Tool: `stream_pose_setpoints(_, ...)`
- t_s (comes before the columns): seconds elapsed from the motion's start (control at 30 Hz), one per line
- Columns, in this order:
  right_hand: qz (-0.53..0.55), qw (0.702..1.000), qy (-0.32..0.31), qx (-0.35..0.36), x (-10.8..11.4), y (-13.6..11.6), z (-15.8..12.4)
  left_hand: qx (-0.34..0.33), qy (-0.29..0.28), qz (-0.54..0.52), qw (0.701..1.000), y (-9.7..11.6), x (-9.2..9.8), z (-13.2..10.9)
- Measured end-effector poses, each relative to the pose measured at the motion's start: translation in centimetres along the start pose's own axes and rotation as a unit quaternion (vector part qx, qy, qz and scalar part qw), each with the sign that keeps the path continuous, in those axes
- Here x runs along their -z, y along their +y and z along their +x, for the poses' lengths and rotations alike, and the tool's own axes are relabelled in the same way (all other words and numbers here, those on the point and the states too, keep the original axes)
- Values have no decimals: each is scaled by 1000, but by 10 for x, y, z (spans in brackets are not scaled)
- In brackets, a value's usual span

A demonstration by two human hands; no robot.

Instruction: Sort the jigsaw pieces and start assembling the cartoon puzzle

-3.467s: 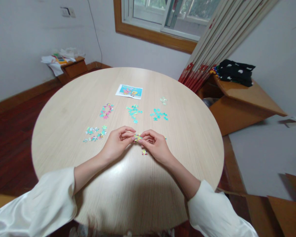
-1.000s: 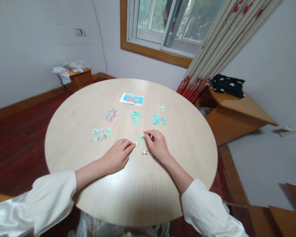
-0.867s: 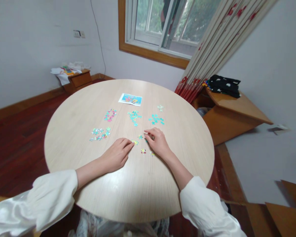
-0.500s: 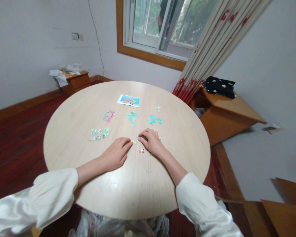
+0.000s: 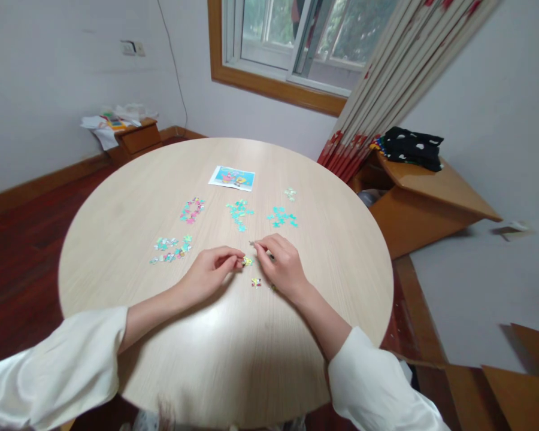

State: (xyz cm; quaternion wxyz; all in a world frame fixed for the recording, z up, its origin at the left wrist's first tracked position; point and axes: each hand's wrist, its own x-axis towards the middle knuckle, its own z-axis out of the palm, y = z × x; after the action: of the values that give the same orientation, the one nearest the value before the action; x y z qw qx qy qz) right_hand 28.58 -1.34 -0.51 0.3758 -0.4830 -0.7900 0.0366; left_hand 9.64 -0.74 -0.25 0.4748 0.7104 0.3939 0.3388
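Note:
My left hand rests low over the round table, its fingertips pinched at a yellowish jigsaw puzzle piece. To the right of it, my right hand holds a small jigsaw puzzle piece between thumb and forefinger, tipped almost edge-on. Just below the hands lies a loose yellow-and-red piece. Another small piece shows partly beside the right wrist. My right hand hides whatever lies beneath its palm.
Puzzle pieces lie in groups: pink, teal, more teal, pale green and mixed. A picture sheet is at the back of the round wooden table. A wooden cabinet stands right.
My right hand has lifted slightly, with a puzzle piece now tilted in its fingertips. My left hand stays near the yellowish piece. The view has shifted a little.

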Motion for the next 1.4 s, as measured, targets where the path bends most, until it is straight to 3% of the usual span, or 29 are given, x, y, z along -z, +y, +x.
stream_pose_setpoints(0.07, -2, 1000, -6, 19, 0, -7, -2, 69, -14, -125, 990, 6, -4, 3)
stream_pose_setpoints(0.17, -13, 999, -25, 27, -4, -11, -5, 118, -9, -245, 962, 8, -13, 4)
stream_pose_setpoints(0.27, -8, 999, -28, 34, -9, -13, -9, 144, 30, -309, 940, 5, -18, 3)
stream_pose_setpoints(0.37, 23, 998, -31, 48, -12, -16, -11, 158, 60, -309, 936, -1, -17, 4)
stream_pose_setpoints(0.5, 51, 997, -51, 32, -10, -18, -12, 151, 5, -199, 968, -7, -5, 11)
stream_pose_setpoints(0.6, 44, 998, -53, 9, -7, -11, -12, 100, -26, -5, 995, -9, 8, 16)
stream_pose_setpoints(0.7, 19, 997, -75, -12, -4, -3, -12, 9, -59, 182, 981, -11, 20, 21)
stream_pose_setpoints(0.77, 7, 995, -99, -21, -3, 1, -12, -29, -108, 250, 962, -14, 26, 24)
stream_pose_setpoints(0.9, -6, 991, -134, -27, -5, 2, -14, -49, -192, 315, 928, -16, 30, 32)
stream_pose_setpoints(1.0, -14, 986, -160, -30, -7, 1, -15, -48, -218, 343, 913, -13, 28, 38)
stream_pose_setpoints(1.4, -12, 985, -165, -39, -12, 0, -15, -50, -214, 395, 892, -3, 18, 43)
